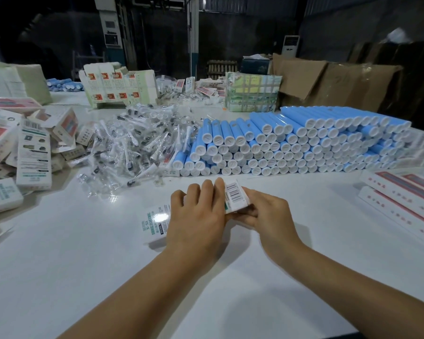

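Box (235,198) lies slanted on the table (83,253) under my left hand (196,216), whose fingers (207,189) sit close together, bent over its far edge. My right hand (267,216) pinches the barcode end, fingers curled beneath it

Glossy cardboard box (234,196), smooth table (83,253), seemingly plastic tubes (304,143)
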The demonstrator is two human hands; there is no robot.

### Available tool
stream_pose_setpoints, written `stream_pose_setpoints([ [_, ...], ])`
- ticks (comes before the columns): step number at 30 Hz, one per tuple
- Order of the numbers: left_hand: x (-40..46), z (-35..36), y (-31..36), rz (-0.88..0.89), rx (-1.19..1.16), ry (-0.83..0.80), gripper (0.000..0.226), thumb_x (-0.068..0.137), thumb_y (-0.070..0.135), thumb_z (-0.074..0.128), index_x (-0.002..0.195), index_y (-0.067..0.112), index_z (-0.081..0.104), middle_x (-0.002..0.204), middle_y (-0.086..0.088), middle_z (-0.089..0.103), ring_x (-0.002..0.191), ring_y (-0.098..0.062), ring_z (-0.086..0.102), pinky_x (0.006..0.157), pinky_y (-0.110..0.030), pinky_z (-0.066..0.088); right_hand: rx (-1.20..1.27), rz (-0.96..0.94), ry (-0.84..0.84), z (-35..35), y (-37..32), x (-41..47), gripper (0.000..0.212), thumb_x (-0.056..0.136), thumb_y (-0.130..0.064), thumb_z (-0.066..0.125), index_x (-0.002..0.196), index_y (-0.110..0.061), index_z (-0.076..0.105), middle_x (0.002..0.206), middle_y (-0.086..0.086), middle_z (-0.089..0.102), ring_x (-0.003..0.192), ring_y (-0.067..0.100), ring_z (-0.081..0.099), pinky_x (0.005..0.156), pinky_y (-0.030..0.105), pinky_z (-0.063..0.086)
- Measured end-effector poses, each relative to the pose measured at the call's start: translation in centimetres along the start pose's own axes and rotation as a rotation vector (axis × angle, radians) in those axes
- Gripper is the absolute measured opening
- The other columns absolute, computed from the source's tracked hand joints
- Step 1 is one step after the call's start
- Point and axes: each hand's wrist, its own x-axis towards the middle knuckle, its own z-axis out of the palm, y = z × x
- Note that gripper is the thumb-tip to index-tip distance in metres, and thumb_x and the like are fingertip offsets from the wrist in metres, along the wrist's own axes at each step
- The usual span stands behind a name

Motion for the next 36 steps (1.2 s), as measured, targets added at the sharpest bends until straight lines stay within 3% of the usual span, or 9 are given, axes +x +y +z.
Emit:
stream_pose_setpoints([
  [6,0.2,0.0,0.6,-0.024,0.033,0.022,0.073,0.069,0.036,0.078,0.126,-0.004,0.056,0.098,-0.016,0.058,0.081,-0.034,0.055,0.069,-0.044,0.044,-0.460,-0.140,0.109,0.7,0.8,-0.8,0.033,0.096,-0.013,0.051,0.127,-0.015,0.062,0.101,-0.006,0.072,0.092,0.009,0.069,0.090,0.041,0.053],
  [13,0.5,0.2,0.3,-0.045,0.013,0.013,0.080,0.062,0.037,0.086,0.126,-0.003,0.056,0.099,-0.016,0.059,0.083,-0.034,0.057,0.069,-0.045,0.045,-0.083,0.001,0.073,0.8,0.0,-0.4,0.031,0.096,-0.003,0.049,0.120,-0.019,0.062,0.099,-0.001,0.074,0.088,0.015,0.071,0.073,0.026,0.057],
  [16,0.4,0.3,0.3,-0.039,0.014,-0.014,0.080,0.059,0.030,0.085,0.126,-0.003,0.056,0.099,-0.016,0.059,0.083,-0.035,0.056,0.069,-0.045,0.045,-0.133,-0.003,0.012,0.9,0.1,-0.3,0.033,0.096,-0.003,0.048,0.108,-0.025,0.068,0.096,-0.005,0.074,0.085,0.016,0.070,0.071,0.027,0.057],
  [21,1.3,-0.4,0.0,-0.091,-0.094,0.001,0.073,0.071,0.039,0.080,0.126,-0.002,0.056,0.104,-0.016,0.061,0.087,-0.036,0.059,0.070,-0.043,0.046,-0.145,-0.067,-0.064,0.8,0.4,-0.1,0.036,0.098,-0.017,0.047,0.134,-0.022,0.054,0.102,-0.004,0.072,0.089,0.014,0.066,0.070,0.028,0.053],
  [24,3.0,-1.5,-1.6,-0.220,-0.508,0.065,0.058,0.093,0.044,0.050,0.136,0.005,0.047,0.117,-0.015,0.055,0.102,-0.033,0.053,0.080,-0.043,0.044,-0.143,-0.213,-0.078,0.6,-0.2,-0.1,0.036,0.090,-0.033,0.048,0.125,-0.040,0.050,0.113,-0.013,0.065,0.095,0.011,0.065,0.076,0.028,0.055],
  [26,3.7,-2.3,-2.5,-0.390,-0.932,0.146,0.039,0.096,0.044,0.039,0.125,0.023,0.054,0.108,-0.001,0.055,0.099,-0.017,0.052,0.080,-0.036,0.042,-0.158,-0.243,-0.035,0.3,-0.4,-0.1,0.031,0.090,-0.031,0.050,0.117,-0.045,0.051,0.108,-0.015,0.065,0.093,0.006,0.063,0.078,0.027,0.053],
  [28,4.0,-2.8,-2.9,-0.768,-1.416,0.218,0.023,0.099,0.044,0.039,0.103,0.031,0.058,0.092,0.008,0.063,0.086,-0.007,0.061,0.073,-0.030,0.046,-0.211,-0.237,-0.004,0.1,-0.2,-0.1,0.028,0.094,-0.026,0.052,0.113,-0.046,0.052,0.104,-0.016,0.063,0.093,0.006,0.060,0.079,0.024,0.049],
  [31,3.9,-2.4,-3.5,-1.320,-2.056,0.165,0.035,0.099,0.045,0.041,0.110,0.019,0.062,0.089,-0.004,0.073,0.087,-0.020,0.068,0.070,-0.039,0.052,-0.325,-0.245,-0.056,0.7,-0.1,-0.5,0.026,0.089,-0.035,0.052,0.111,-0.050,0.050,0.103,-0.018,0.057,0.091,-0.001,0.055,0.075,0.015,0.044],
  [36,2.9,-1.6,-1.7,-1.571,-2.212,0.005,0.048,0.094,0.054,0.044,0.102,0.011,0.062,0.097,-0.018,0.069,0.094,-0.035,0.064,0.081,-0.049,0.050,-0.547,-0.190,-0.265,2.7,0.0,-1.3,0.045,0.077,-0.049,0.060,0.121,-0.049,0.051,0.107,-0.023,0.040,0.101,-0.008,0.045,0.060,0.017,0.051],
])
